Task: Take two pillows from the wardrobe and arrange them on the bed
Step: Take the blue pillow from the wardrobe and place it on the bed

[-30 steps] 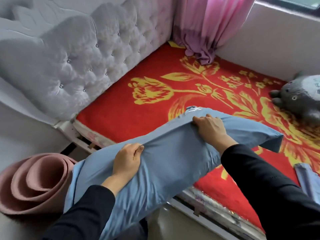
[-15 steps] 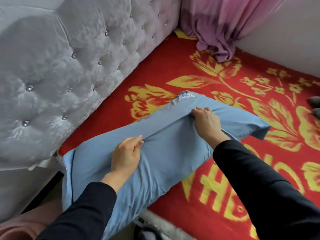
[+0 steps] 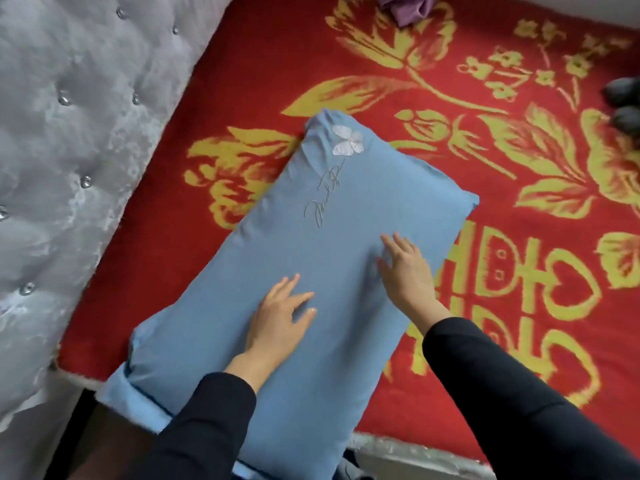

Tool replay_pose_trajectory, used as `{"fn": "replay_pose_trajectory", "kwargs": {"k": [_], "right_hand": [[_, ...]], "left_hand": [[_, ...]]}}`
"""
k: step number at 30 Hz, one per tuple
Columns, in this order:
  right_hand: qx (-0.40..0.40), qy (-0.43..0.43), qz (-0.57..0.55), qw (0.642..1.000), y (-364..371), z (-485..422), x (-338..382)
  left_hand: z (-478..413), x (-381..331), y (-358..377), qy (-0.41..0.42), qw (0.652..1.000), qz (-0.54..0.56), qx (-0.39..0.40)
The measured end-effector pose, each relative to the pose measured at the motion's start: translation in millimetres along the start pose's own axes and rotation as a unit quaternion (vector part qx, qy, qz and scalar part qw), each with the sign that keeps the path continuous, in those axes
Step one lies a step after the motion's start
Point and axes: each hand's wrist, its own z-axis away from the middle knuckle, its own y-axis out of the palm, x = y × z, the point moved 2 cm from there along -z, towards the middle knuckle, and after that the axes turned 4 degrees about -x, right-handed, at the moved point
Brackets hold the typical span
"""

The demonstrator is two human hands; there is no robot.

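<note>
- Both hands lie flat, fingers spread, palms down on the blue pillow (image 3: 311, 271); neither one grips the cloth.
- Left hand (image 3: 280, 320) presses on the middle of the pillow, its black sleeve (image 3: 207, 420) reaching in from the lower edge.
- Right hand (image 3: 405, 268) rests nearer the pillow's right long side, with its own dark sleeve coming in from the lower right.
- The pillow lies at a slant on the bed's red blanket (image 3: 485, 202) with yellow flowers, its far end pointing up and away, its near end hanging past the bed's lower edge.
- A white embroidered butterfly (image 3: 346, 142) and a line of script sit near the pillow's far end.
- The grey tufted headboard (image 3: 69, 150) stands along the left, close to the pillow's near left corner.
- Purple curtain cloth (image 3: 408, 8) touches the blanket at the top.
- A dark grey soft toy (image 3: 623, 109) shows at the right edge, mostly cut off.
</note>
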Motion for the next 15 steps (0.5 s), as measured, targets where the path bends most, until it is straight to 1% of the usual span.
{"fn": "replay_pose_trajectory", "kwargs": {"k": [2, 4, 6, 8, 10, 12, 13, 15], "right_hand": [[0.013, 0.053, -0.041, 0.998, 15.4, 26.4, 3.1], [0.003, 0.121, -0.090, 0.989, 29.5, 48.7, 8.6], [-0.001, 0.176, -0.129, 0.976, 43.1, 68.0, 11.2], [0.001, 0.218, -0.153, 0.964, 54.2, 83.3, 15.9], [0.006, 0.275, -0.183, 0.944, 61.2, 89.0, 18.3], [0.004, 0.330, -0.246, 0.911, 66.1, 90.9, 16.8], [0.011, 0.353, -0.265, 0.897, 67.0, 94.8, 17.5], [0.028, 0.380, -0.288, 0.879, 68.9, 101.6, 19.8]], "left_hand": [[-9.7, 13.2, -10.0, -0.008, 1.000, -0.015, -0.010], [-17.9, 30.3, -22.9, -0.023, 0.999, -0.035, -0.024], [-18.9, 46.6, -35.2, -0.049, 0.996, -0.050, -0.048], [-19.4, 62.1, -47.3, -0.086, 0.993, -0.063, -0.054], [-27.8, 74.6, -57.9, -0.147, 0.987, -0.066, -0.031], [-30.9, 77.9, -62.2, -0.207, 0.976, -0.072, 0.000], [-28.9, 79.1, -64.3, -0.222, 0.972, -0.070, 0.013], [-27.2, 82.9, -70.5, -0.234, 0.971, -0.055, 0.011]]}}
